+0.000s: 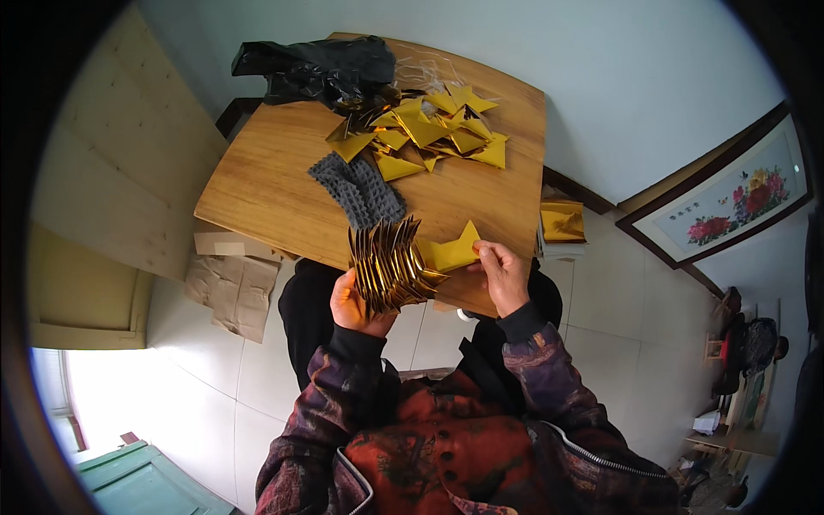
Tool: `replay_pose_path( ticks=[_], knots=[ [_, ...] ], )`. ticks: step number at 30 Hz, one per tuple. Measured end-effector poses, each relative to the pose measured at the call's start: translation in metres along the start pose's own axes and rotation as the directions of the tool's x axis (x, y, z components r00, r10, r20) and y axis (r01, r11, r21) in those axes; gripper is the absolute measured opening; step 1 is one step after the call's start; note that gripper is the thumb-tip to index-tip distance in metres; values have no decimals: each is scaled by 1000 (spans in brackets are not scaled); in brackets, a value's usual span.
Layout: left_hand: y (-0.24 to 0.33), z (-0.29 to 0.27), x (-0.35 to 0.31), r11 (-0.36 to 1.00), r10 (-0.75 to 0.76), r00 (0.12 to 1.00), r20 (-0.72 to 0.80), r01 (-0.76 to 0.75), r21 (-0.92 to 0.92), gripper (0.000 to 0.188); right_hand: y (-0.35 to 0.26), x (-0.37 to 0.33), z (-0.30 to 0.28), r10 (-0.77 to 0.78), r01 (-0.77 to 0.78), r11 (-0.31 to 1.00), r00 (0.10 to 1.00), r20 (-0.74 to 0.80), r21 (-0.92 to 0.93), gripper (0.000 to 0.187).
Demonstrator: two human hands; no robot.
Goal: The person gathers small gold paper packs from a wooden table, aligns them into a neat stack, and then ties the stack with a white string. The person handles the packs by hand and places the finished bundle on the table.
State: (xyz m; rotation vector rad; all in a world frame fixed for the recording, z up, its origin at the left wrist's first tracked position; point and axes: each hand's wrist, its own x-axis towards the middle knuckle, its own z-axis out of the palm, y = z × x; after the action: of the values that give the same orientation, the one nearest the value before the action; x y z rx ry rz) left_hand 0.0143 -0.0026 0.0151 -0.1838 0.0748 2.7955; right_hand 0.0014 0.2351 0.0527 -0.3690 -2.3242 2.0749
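My left hand [354, 307] is wrapped round the lower left of a thick stack of folded gold foil paper pieces [390, 270], fanned in rows at the table's near edge. In my right hand [505, 276], thumb and fingers pinch the tip of a single folded gold paper piece [455, 249], whose other end meets the stack's right side; whether it is slotted in, I cannot tell. A loose heap of similar folded gold pieces [425, 129] lies farther back. Between heap and stack rests a dark grey ribbed cloth [359, 189].
A black plastic bag [313, 69] lies on the far left of the wooden table [266, 163]. Gold paper sheets [562, 221] are piled right of the table. Flattened brown cardboard [233, 292] is on the floor at left. A framed flower picture [725, 193] leans at the right wall.
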Motion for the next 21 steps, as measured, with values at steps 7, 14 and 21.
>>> replay_pose_path(
  ticks=[7,14,21],
  knots=[
    [-7,5,-1,1000,-24,999,35,24,5,48,-2,-5,5,38,-44,962,999,28,268,23],
    [-9,10,0,999,2,997,79,1,-34,49,-10,-25,47,-39,-1,963,989,142,271,12],
    [-7,15,-1,997,22,995,102,-15,-71,49,-3,-34,69,-241,142,869,958,155,473,20]
  ],
)
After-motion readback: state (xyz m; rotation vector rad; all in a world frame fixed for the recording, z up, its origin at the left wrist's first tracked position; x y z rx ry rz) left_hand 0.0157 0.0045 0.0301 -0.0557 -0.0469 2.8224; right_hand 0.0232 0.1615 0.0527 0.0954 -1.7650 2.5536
